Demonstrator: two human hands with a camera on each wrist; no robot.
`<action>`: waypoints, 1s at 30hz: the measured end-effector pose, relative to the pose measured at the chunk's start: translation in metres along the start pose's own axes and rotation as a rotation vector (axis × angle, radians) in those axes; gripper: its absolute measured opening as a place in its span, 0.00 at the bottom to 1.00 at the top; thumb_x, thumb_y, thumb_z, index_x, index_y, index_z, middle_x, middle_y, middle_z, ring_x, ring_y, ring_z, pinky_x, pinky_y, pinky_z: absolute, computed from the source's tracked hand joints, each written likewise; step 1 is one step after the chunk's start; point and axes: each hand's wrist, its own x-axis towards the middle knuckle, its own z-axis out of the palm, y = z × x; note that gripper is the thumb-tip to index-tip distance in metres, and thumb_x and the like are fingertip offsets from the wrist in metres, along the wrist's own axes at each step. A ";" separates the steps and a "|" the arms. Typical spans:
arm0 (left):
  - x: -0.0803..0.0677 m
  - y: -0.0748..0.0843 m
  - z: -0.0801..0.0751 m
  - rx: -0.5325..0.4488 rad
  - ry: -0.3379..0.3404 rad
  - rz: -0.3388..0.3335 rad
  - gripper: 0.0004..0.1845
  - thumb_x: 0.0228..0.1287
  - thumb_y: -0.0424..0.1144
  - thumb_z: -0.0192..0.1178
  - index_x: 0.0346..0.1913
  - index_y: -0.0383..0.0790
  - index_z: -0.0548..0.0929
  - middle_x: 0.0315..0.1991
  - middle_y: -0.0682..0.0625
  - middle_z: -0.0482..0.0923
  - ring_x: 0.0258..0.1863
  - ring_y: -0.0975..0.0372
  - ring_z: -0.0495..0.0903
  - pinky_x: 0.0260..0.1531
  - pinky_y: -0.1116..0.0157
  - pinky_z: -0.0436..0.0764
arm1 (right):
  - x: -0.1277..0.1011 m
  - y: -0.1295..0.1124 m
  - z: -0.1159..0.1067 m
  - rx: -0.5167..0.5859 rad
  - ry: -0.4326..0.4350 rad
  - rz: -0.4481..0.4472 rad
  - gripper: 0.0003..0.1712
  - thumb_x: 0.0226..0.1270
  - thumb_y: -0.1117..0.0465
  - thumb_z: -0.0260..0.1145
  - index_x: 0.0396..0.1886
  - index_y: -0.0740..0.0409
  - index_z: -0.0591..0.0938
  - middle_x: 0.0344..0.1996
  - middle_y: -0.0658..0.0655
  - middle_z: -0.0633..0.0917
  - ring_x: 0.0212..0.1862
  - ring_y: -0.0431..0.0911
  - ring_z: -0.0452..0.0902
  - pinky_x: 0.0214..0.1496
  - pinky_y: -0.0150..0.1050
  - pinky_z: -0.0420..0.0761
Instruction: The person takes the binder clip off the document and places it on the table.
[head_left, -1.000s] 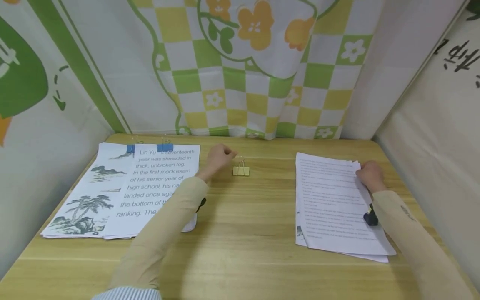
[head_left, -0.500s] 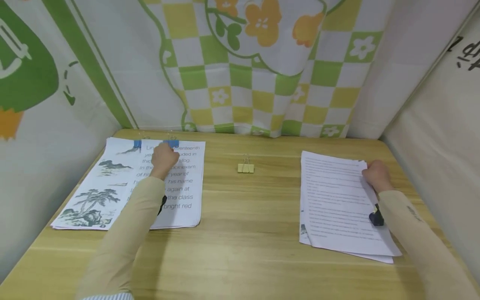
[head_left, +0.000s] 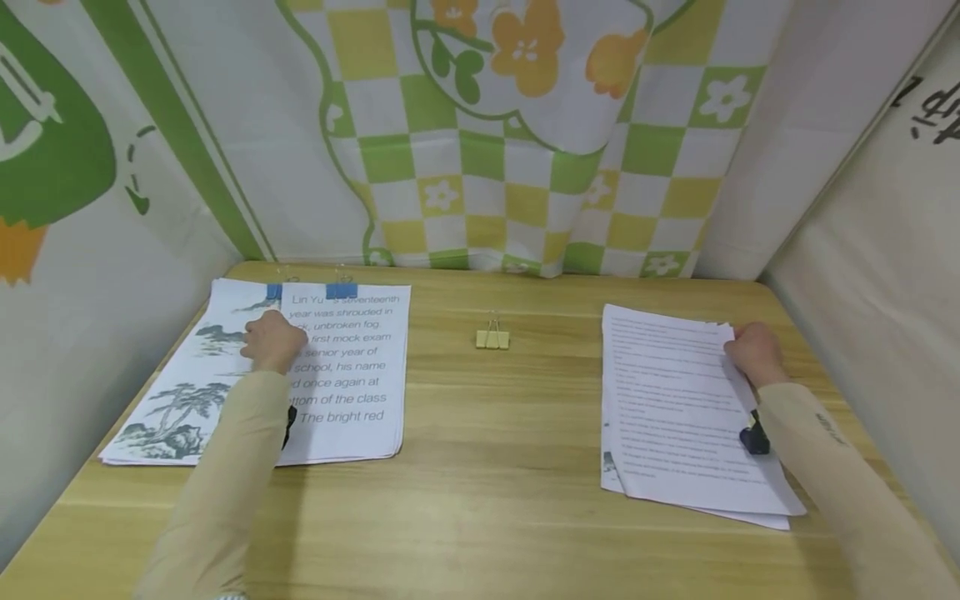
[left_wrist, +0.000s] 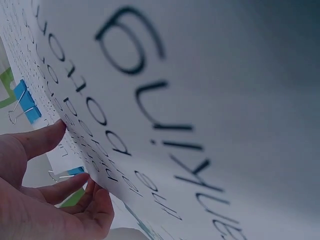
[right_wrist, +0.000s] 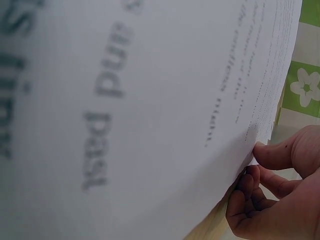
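On the table's left side lies a stack of printed sheets [head_left: 348,375], with landscape drawings along its left part and large text on the right. Two blue binder clips [head_left: 342,291] grip its top edge. My left hand [head_left: 273,340] is over the stack where drawings meet text. Its thumb and index finger are apart, fingertips right at the paper in the left wrist view. At the right, my right hand [head_left: 753,350] pinches the right edge of a second stack of text sheets [head_left: 667,400], thumb on top and fingers curled at the edge.
A yellow binder clip [head_left: 492,339] stands on the wooden table [head_left: 480,467] between the two stacks. A checkered curtain [head_left: 480,192] hangs behind the table's back edge, and white printed cloth walls [head_left: 862,250] close in both sides.
My left hand has moved left from beside the yellow binder clip, across the text, to the middle of the left stack. The yellow clip stays on the table. My right hand keeps its hold.
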 end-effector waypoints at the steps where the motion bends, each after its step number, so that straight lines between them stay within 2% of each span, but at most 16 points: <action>1: 0.001 -0.001 0.000 0.000 0.003 -0.003 0.26 0.60 0.35 0.49 0.57 0.19 0.66 0.55 0.23 0.65 0.58 0.36 0.65 0.57 0.40 0.64 | 0.001 0.000 0.000 0.000 0.001 -0.001 0.21 0.59 0.68 0.51 0.48 0.81 0.72 0.45 0.77 0.76 0.43 0.63 0.74 0.42 0.51 0.75; 10: 0.007 -0.008 0.001 -0.084 0.023 -0.026 0.26 0.61 0.33 0.46 0.58 0.17 0.65 0.56 0.23 0.65 0.58 0.36 0.64 0.58 0.40 0.63 | 0.004 0.001 0.003 0.000 0.006 0.022 0.20 0.61 0.67 0.51 0.48 0.80 0.72 0.45 0.76 0.76 0.43 0.63 0.74 0.41 0.51 0.75; 16: 0.011 -0.013 -0.001 -0.148 0.047 -0.004 0.25 0.59 0.31 0.44 0.57 0.17 0.66 0.55 0.24 0.68 0.56 0.36 0.68 0.59 0.39 0.64 | 0.002 0.001 0.001 0.004 0.007 0.016 0.20 0.61 0.68 0.50 0.49 0.81 0.71 0.45 0.76 0.75 0.43 0.63 0.73 0.42 0.51 0.75; 21: 0.010 -0.016 -0.005 -0.254 0.044 0.012 0.25 0.61 0.31 0.42 0.59 0.18 0.65 0.56 0.25 0.68 0.55 0.39 0.69 0.60 0.45 0.68 | -0.002 -0.002 0.000 0.021 0.003 -0.002 0.19 0.61 0.68 0.50 0.47 0.82 0.70 0.42 0.76 0.75 0.41 0.62 0.72 0.39 0.50 0.75; 25: 0.009 -0.018 -0.009 -0.294 0.072 0.040 0.23 0.60 0.30 0.42 0.56 0.19 0.69 0.53 0.27 0.71 0.51 0.40 0.71 0.54 0.48 0.71 | -0.003 -0.001 0.000 0.028 0.008 -0.009 0.19 0.60 0.68 0.50 0.45 0.81 0.70 0.41 0.76 0.75 0.40 0.62 0.71 0.37 0.48 0.74; 27: 0.009 -0.020 -0.010 -0.303 0.084 0.054 0.22 0.59 0.29 0.43 0.55 0.20 0.70 0.50 0.28 0.71 0.48 0.42 0.71 0.47 0.51 0.73 | -0.003 -0.001 0.000 0.023 0.007 -0.015 0.19 0.60 0.69 0.50 0.46 0.81 0.70 0.41 0.76 0.75 0.40 0.62 0.71 0.37 0.48 0.74; 30: 0.009 -0.025 -0.010 -0.328 0.068 0.058 0.22 0.58 0.29 0.42 0.55 0.21 0.70 0.47 0.31 0.70 0.43 0.46 0.71 0.36 0.60 0.71 | -0.002 0.000 0.001 -0.001 0.010 -0.037 0.19 0.60 0.68 0.50 0.45 0.81 0.71 0.41 0.76 0.75 0.41 0.63 0.71 0.39 0.50 0.74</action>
